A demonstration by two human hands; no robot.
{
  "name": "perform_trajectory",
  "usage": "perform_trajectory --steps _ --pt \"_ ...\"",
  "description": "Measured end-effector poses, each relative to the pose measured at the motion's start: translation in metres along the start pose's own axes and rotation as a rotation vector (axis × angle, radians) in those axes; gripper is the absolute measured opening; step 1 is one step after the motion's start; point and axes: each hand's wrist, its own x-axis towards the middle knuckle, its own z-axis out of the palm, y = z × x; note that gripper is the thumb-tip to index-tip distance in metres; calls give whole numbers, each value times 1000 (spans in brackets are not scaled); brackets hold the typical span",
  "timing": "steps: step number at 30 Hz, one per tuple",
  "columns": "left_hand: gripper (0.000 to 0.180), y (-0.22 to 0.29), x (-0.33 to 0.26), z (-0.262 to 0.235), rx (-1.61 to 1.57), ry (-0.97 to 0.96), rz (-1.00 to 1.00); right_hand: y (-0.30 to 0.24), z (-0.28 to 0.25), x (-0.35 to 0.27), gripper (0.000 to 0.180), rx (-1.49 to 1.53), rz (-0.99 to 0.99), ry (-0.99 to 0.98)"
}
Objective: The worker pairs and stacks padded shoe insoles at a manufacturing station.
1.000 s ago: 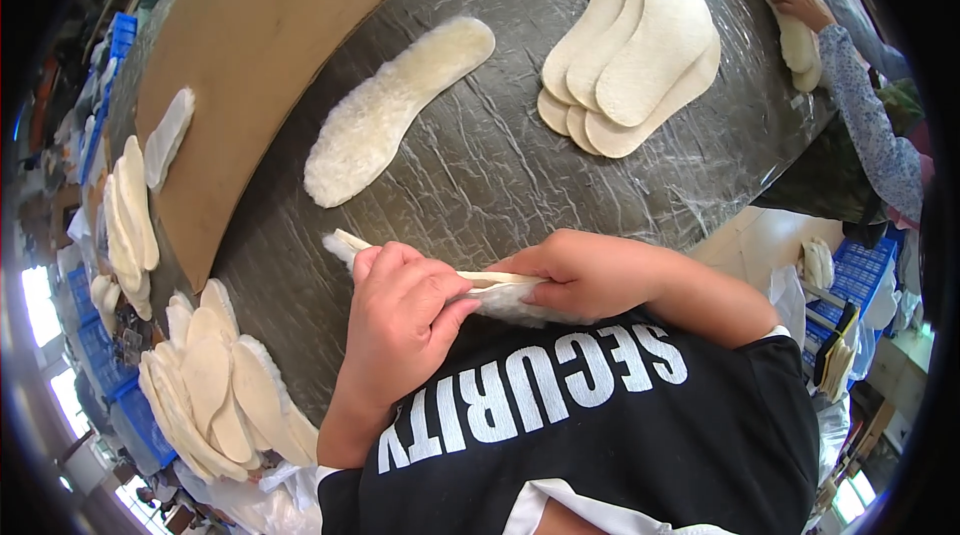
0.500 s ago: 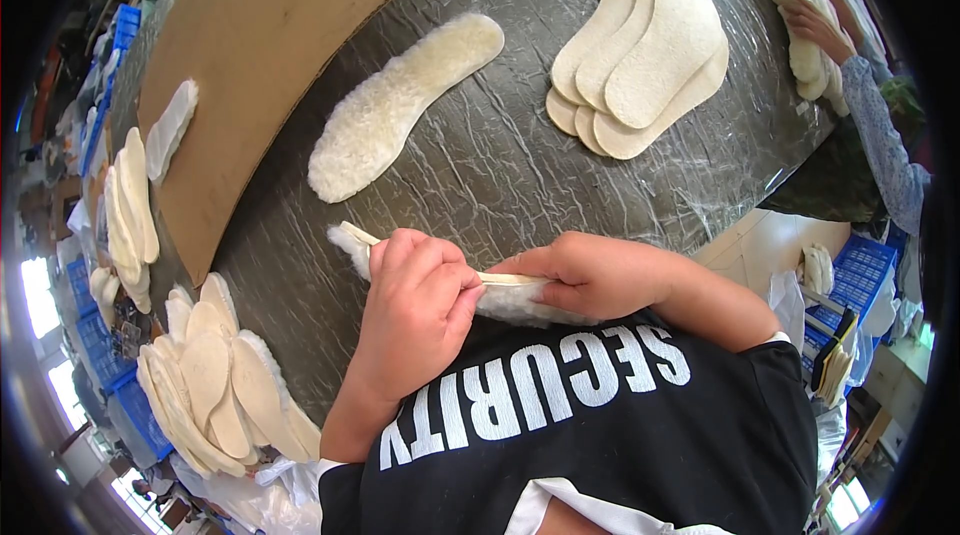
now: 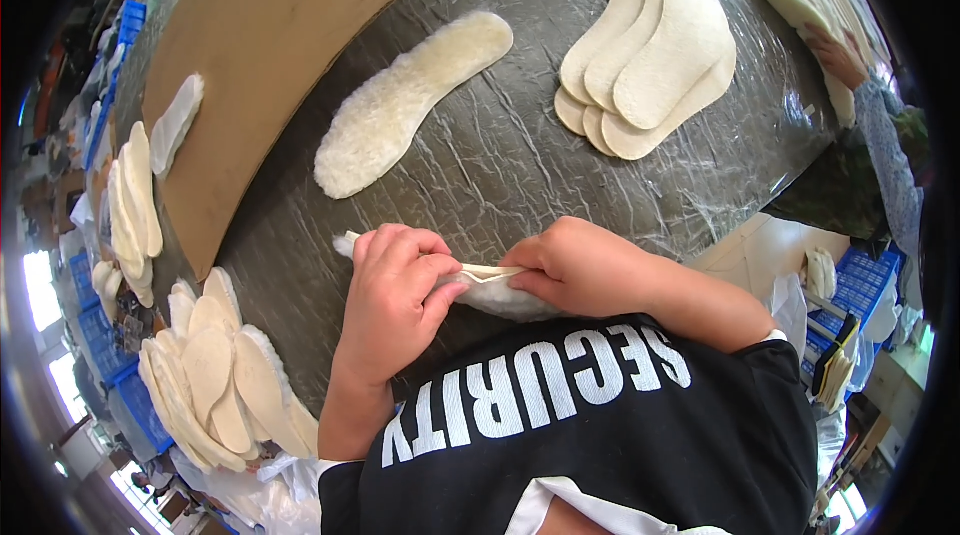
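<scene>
A cream fleece insole (image 3: 490, 287) lies folded lengthwise at the near edge of the grey plastic-covered table (image 3: 500, 165). My left hand (image 3: 395, 300) pinches its left half, fingers curled over the folded edge. My right hand (image 3: 580, 265) grips its right end. Only the insole's left tip and its middle show between the hands. A second fleece insole (image 3: 410, 100) lies flat, fleece up, farther out on the table.
A fanned stack of flat cream insoles (image 3: 650, 60) lies at the far right. A brown cardboard sheet (image 3: 260, 65) covers the far left. More insole piles (image 3: 225, 380) sit near left. Another person's hand (image 3: 835, 55) rests on insoles at the upper right.
My left hand has slid right along the folded insole toward my right hand, covering more of its left end. The other insoles have not moved.
</scene>
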Motion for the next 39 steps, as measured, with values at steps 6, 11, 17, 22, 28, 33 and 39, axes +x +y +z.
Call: perform_trajectory --steps 6,11,17,22,28,33,39 --pt "22 2 1 4 29 39 88 -1 -1 0 18 5 9 -13" --pt "16 3 1 7 3 -19 80 1 1 -1 19 15 1 20" --pt "13 5 0 10 19 -30 40 2 2 -2 21 25 -6 24" --pt "13 5 1 13 27 -20 30 3 2 -3 23 26 -19 20" --pt "15 8 1 21 59 -10 26 -4 3 0 21 -86 -24 37" --pt "15 6 2 19 44 21 49 -4 15 15 19 -243 -16 81" --pt "20 -18 -8 -11 122 167 26 4 17 12 18 -235 33 104"
